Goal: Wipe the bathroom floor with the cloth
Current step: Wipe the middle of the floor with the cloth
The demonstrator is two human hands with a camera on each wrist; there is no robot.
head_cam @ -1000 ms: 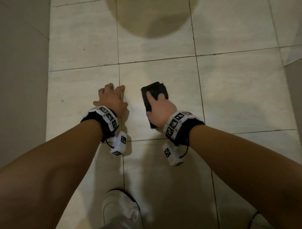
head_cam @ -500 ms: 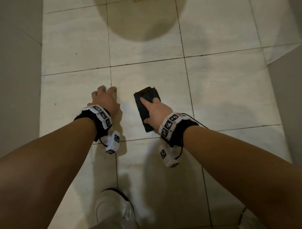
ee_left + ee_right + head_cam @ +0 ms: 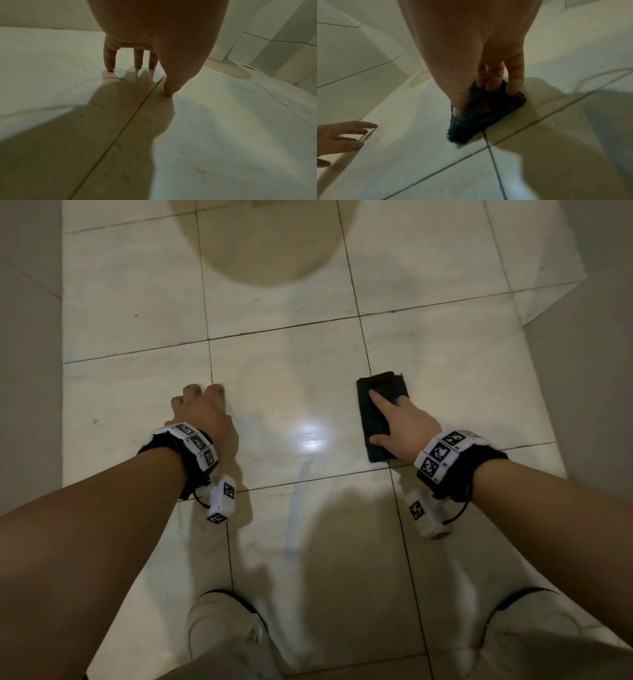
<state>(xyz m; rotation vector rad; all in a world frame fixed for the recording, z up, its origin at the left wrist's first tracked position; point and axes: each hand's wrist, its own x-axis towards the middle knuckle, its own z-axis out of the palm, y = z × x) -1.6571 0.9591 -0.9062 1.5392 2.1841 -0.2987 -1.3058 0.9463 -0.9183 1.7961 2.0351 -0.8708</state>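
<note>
A dark folded cloth (image 3: 371,412) lies flat on the pale tiled floor (image 3: 291,364), just right of a grout line. My right hand (image 3: 394,419) presses down on it, with the index finger stretched along its top and the thumb at its near left edge. In the right wrist view the fingers (image 3: 513,75) and thumb push into the fuzzy cloth (image 3: 471,125). My left hand (image 3: 202,405) is braced on bare tile to the left, well apart from the cloth. Its fingertips (image 3: 109,67) stand on the floor and it holds nothing.
Walls close in on the left (image 3: 27,371) and on the right (image 3: 582,371). A round beige shadow (image 3: 270,241) lies on the tiles ahead. A wet sheen (image 3: 308,436) shows between my hands. My white shoes (image 3: 222,631) stand behind them. A floor drain (image 3: 248,66) sits by the far wall.
My right hand has slid the cloth to the right, away from the left hand, leaving a damp streak. The left hand has stayed braced in the same spot.
</note>
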